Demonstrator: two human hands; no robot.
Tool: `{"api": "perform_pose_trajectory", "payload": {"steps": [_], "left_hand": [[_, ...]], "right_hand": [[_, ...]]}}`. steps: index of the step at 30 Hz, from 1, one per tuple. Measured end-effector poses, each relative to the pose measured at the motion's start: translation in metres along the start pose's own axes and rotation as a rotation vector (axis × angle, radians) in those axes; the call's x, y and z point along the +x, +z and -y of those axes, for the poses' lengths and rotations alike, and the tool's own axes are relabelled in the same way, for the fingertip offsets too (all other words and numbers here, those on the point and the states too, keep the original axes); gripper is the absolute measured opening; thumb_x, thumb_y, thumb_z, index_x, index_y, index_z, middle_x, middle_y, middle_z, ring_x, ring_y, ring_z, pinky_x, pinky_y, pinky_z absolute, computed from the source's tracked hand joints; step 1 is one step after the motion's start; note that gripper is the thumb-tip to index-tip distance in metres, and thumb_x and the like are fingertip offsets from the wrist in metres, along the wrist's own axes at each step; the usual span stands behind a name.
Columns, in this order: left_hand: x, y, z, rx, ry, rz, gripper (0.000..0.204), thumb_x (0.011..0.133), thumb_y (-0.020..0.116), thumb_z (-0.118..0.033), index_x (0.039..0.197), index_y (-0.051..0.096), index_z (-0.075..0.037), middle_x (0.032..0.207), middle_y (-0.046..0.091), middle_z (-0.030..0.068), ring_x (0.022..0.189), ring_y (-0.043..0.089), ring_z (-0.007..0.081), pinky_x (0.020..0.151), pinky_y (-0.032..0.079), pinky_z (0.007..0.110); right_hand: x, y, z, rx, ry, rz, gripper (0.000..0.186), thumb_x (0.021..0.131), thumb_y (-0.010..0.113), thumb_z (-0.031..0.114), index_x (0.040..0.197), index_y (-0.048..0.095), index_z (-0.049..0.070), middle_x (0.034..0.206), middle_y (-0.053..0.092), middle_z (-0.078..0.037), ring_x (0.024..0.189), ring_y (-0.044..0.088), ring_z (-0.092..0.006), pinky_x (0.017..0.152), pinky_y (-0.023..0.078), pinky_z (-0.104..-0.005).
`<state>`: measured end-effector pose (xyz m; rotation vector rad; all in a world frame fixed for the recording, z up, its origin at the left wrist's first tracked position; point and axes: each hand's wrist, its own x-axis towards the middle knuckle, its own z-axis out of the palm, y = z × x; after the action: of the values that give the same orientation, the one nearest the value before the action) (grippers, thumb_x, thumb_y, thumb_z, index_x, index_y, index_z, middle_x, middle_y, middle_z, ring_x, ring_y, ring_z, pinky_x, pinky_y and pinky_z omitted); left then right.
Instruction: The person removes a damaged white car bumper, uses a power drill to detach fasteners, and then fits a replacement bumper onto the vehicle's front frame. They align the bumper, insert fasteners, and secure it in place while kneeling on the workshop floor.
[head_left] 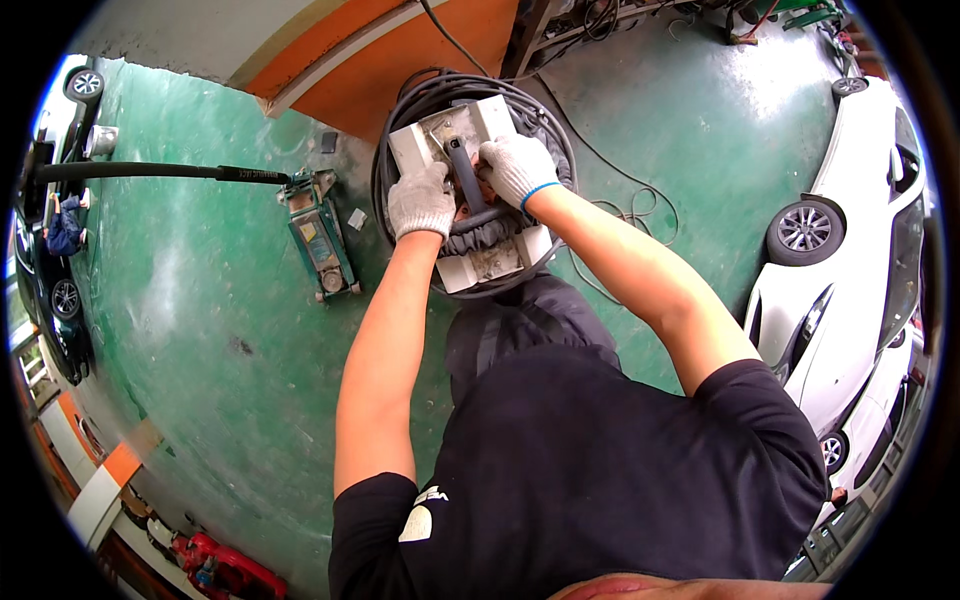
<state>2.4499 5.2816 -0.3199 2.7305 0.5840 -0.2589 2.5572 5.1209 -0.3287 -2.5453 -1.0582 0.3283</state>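
Note:
A machine with off-white metal end blocks [495, 118] and a black bar-shaped handle [465, 178] stands in front of me, with thick black hose [380, 190] coiled around it. My left hand [421, 200], in a knitted work glove, is closed at the machine's left side, beside the handle. In a matching glove with a blue cuff edge, my right hand [516, 168] is closed just right of the handle. Whatever the fingers grip lies hidden under the gloves. Dark ribbed material [480, 235] shows below the handle, between the hands and the near block.
A green trolley jack [322, 245] with a long black handle [160, 171] stands to the left. Thin cable [650, 190] loops over the green floor at right. White cars [840, 290] line the right side. Behind the coil rises an orange panel [350, 85]. A person [66, 225] is by dark cars at far left.

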Motion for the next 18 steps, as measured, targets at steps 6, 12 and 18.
{"api": "perform_pose_trajectory", "payload": {"steps": [6, 12, 18], "left_hand": [[0.003, 0.006, -0.005, -0.050, -0.182, -0.030, 0.020, 0.087, 0.071, -0.023, 0.104, 0.074, -0.011, 0.094, 0.074, 0.0193, 0.092, 0.072, 0.0370, 0.087, 0.055, 0.046], [-0.048, -0.004, 0.018, -1.070, -0.468, -0.155, 0.016, 0.087, 0.081, -0.011, 0.090, 0.067, -0.004, 0.079, 0.063, -0.0018, 0.072, 0.054, 0.0089, 0.068, 0.045, 0.026], [-0.177, 0.027, -0.003, -1.600, -0.490, 0.081, 0.013, 0.090, 0.075, 0.002, 0.099, 0.067, -0.005, 0.087, 0.070, 0.0046, 0.065, 0.061, 0.0112, 0.060, 0.051, 0.025]], "right_hand": [[-0.001, -0.002, -0.001, 0.146, 0.099, 0.019, 0.019, 0.087, 0.070, 0.024, 0.093, 0.074, 0.007, 0.093, 0.071, -0.020, 0.091, 0.069, -0.0388, 0.082, 0.054, -0.0461], [-0.049, -0.052, -0.010, 0.662, 0.273, 0.001, 0.029, 0.089, 0.074, 0.028, 0.097, 0.070, 0.000, 0.092, 0.069, -0.015, 0.089, 0.067, -0.0244, 0.083, 0.053, -0.0362], [-0.138, -0.052, 0.038, 0.842, 0.227, 0.302, 0.019, 0.091, 0.075, 0.020, 0.097, 0.069, 0.003, 0.091, 0.069, -0.009, 0.089, 0.067, -0.0205, 0.088, 0.054, -0.0346]]}}
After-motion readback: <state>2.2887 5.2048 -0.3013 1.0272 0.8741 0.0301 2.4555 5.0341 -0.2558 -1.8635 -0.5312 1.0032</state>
